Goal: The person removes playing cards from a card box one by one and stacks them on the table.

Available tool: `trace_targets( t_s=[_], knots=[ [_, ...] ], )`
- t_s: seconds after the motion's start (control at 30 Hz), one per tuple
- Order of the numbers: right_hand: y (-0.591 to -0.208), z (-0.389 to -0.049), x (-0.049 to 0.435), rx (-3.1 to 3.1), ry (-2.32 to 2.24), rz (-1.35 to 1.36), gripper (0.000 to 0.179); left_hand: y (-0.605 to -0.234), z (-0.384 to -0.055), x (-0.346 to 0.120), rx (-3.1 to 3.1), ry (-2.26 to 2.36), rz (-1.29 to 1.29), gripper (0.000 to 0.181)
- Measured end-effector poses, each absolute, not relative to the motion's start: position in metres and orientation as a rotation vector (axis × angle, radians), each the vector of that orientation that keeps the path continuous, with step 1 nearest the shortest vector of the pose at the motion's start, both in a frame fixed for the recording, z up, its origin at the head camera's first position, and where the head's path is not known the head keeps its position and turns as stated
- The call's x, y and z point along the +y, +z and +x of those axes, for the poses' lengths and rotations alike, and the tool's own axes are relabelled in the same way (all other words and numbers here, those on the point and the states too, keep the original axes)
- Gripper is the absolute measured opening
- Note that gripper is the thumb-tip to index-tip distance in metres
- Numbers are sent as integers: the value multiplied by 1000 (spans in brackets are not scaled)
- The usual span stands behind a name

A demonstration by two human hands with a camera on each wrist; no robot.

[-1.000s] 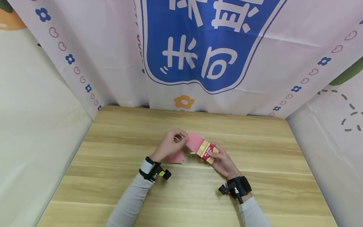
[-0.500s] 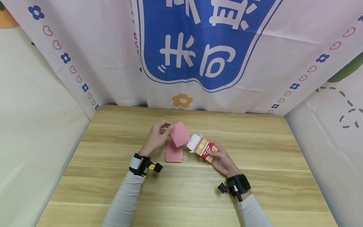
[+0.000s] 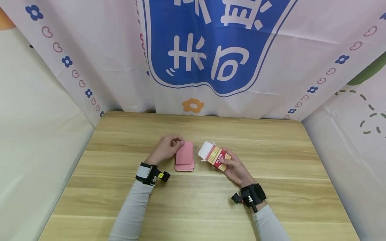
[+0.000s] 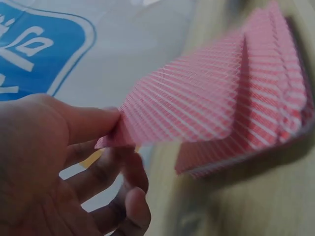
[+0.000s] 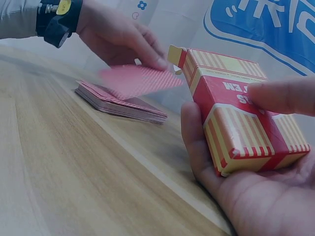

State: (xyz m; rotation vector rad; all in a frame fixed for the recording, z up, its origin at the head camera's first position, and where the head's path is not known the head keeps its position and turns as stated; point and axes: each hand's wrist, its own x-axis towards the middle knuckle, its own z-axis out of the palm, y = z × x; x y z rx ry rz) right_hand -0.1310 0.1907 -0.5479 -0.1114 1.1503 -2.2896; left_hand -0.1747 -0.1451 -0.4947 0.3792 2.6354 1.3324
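Observation:
My left hand [image 3: 167,148] pinches a pink patterned playing card [image 4: 182,98] by its corner, between thumb and fingers. That card is held just over a stack of matching playing cards [image 5: 118,105] lying on the table; whether the two touch, I cannot tell. In my right hand [image 3: 239,170] is a red and yellow striped card box [image 5: 236,113], gripped with the thumb across its printed front. The box's white flap [image 3: 206,150] stands open toward the cards. What is inside the box is hidden.
A wooden table [image 3: 196,207] lies under both hands. Behind it hangs a white cloth [image 3: 135,90] with a blue printed badge, and pale cloth walls [image 3: 39,150] close in the sides. Each wrist wears a black strap with a small camera [image 3: 147,173].
The left hand has carried the pink card leftward, away from the box's mouth, and brought it over the stack. The right hand keeps the box in nearly the same place.

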Motion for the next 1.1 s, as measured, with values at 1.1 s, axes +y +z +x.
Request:
trace_targets(
  t_s=[1.1],
  knots=[
    [-551, -131, 192, 1105, -2298, -145, 48, -514, -174, -139, 2808, 1075, 356, 10]
  ],
)
